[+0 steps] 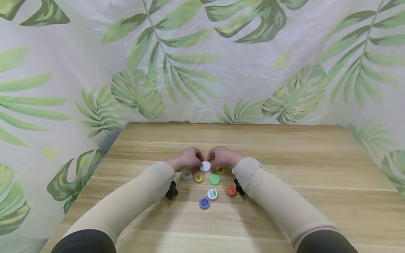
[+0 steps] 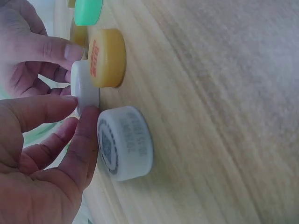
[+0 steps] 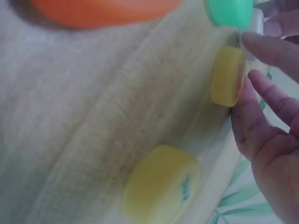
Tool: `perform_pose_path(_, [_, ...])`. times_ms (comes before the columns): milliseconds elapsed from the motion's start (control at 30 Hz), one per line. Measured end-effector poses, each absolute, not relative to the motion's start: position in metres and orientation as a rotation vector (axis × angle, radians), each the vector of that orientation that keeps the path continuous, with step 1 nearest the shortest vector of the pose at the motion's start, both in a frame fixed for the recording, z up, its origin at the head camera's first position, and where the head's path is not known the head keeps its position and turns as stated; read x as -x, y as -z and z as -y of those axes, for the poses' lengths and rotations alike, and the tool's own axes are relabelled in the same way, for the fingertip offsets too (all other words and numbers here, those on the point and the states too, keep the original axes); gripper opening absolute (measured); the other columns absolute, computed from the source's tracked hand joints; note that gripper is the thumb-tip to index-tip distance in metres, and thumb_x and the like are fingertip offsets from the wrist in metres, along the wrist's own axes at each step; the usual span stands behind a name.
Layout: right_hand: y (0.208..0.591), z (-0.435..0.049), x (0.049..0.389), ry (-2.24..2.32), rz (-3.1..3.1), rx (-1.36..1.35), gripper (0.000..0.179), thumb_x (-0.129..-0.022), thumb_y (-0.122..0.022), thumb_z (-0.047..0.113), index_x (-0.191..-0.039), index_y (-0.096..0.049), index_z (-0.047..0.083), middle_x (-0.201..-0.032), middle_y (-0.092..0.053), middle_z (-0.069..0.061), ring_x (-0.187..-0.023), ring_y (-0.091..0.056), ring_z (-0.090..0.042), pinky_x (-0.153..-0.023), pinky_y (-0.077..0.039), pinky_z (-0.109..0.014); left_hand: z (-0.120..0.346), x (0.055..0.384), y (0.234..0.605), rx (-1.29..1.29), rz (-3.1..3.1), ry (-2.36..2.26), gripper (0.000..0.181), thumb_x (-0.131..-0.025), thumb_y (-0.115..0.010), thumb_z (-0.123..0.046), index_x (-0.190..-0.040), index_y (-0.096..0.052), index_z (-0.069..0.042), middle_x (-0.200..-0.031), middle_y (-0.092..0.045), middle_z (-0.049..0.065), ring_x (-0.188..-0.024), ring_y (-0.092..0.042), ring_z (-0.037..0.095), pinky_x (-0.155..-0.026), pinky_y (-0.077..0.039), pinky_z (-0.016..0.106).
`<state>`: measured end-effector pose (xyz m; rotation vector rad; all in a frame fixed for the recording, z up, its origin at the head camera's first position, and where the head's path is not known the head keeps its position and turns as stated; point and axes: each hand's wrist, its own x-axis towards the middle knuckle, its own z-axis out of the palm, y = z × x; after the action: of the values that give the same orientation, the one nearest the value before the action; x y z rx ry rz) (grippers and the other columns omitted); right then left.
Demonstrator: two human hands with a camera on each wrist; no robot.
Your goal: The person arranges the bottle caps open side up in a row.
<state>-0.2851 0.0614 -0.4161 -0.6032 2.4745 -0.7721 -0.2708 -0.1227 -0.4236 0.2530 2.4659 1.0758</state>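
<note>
A plain white bottle cap [image 1: 205,166] lies on the wooden table between both hands. The left hand [image 1: 191,157] pinches its left edge with thumb and a finger; the left wrist view shows this cap [image 2: 85,86] partly covered by fingers. From the other side, the right hand [image 1: 223,157] has its thumb at the cap's edge, other fingers loosely bent and apart from the thumb. Close to the right fingers lies a yellow cap [image 3: 228,77]. A white cap with a dark square print [image 2: 126,142] and an orange-yellow cap [image 2: 108,58] are beside the left fingers.
Nearer the body lie a green cap [image 1: 214,180], a red-orange cap [image 1: 231,190], a white cap with green print [image 1: 212,194] and a blue cap [image 1: 204,203]. Another yellow cap [image 3: 161,186] sits under the right wrist. A leaf-patterned cloth [image 1: 190,70] hangs behind the table [image 1: 284,140].
</note>
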Motion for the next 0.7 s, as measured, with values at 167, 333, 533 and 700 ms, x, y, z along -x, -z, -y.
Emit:
perform_pose_path(167, [0.420,-0.060,0.284,0.788,-2.507,0.628,0.025,-0.079,-0.081,0.000,-0.101,-0.071,0.004,-0.084,-0.061,-0.001,-0.074,-0.054,-0.014,-0.067,-0.044,-0.024,0.122,0.269,0.425,-0.215,-2.465,-1.123,0.014,-0.087,-0.068,0.007,-0.100,-0.068,0.004,-0.093,-0.065,0.012,-0.080,-0.061,0.020,-0.071,-0.054,0.029])
perform_pose_path(333, [0.424,-0.061,0.285,0.843,-2.520,0.655,0.022,-0.079,-0.081,-0.001,-0.098,-0.071,0.003,-0.081,-0.062,0.001,-0.072,-0.053,-0.012,-0.065,-0.044,-0.022,0.121,0.268,0.428,-0.173,-2.465,-1.199,0.013,-0.089,-0.066,0.006,-0.102,-0.069,0.008,-0.090,-0.066,0.011,-0.078,-0.060,0.017,-0.070,-0.052,0.026])
perform_pose_path(533, [0.428,-0.063,0.288,0.922,-2.547,0.698,0.024,-0.083,-0.081,0.004,-0.104,-0.070,0.003,-0.091,-0.068,-0.001,-0.082,-0.059,-0.013,-0.078,-0.049,-0.026,0.122,0.272,0.428,-0.112,-2.451,-1.312,0.020,-0.090,-0.065,0.007,-0.109,-0.070,0.010,-0.096,-0.068,0.013,-0.082,-0.060,0.017,-0.074,-0.052,0.026])
perform_pose_path(700, [0.427,-0.065,0.290,1.012,-2.581,0.671,0.021,-0.092,-0.077,0.010,-0.109,-0.072,0.000,-0.099,-0.073,-0.006,-0.093,-0.064,-0.017,-0.089,-0.051,-0.031,0.128,0.279,0.423,-0.065,-2.370,-1.480,0.026,-0.095,-0.061,0.006,-0.119,-0.065,0.014,-0.109,-0.068,0.019,-0.090,-0.063,0.020,-0.085,-0.055,0.033])
